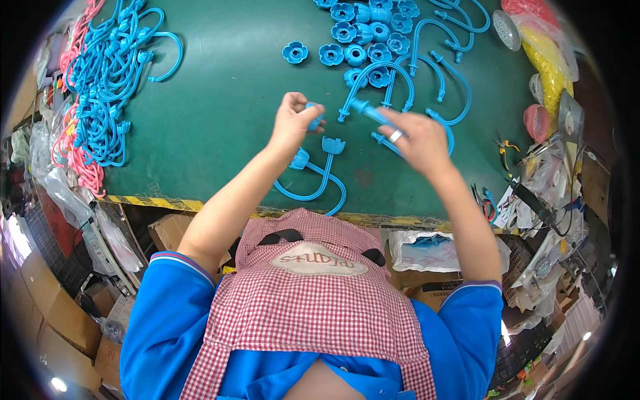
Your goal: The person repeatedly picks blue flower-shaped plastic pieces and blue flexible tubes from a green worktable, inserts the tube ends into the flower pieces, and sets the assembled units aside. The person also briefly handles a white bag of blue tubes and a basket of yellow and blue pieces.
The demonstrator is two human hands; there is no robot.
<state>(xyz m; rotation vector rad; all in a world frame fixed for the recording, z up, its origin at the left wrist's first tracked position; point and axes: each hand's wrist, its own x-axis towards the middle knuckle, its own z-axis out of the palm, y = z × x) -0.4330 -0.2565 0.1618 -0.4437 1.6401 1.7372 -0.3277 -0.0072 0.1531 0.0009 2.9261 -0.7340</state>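
My left hand (291,125) is closed round a small blue flower-shaped cup (312,115), mostly hidden by the fingers. Opposite it, my right hand (421,141), with a ring on one finger, grips a blue curved tube (367,110). The tube's collared end points toward my left hand, apart from the cup; motion blurs this end. Below my hands lie blue curved tubes with cups on their ends (327,175). Several loose blue cups (331,55) are heaped at the far middle, one cup (295,53) apart from them. Bare curved tubes (465,93) lie beyond my right hand.
A tangled pile of blue tubes with cups (107,87) covers the green table's (220,113) left side, pink ones (85,170) beside it. Pliers (505,148) and cutters (490,205) lie at the right. Yellow-and-black tape (160,202) marks the near edge. A yellow-filled bag (550,70) stands far right.
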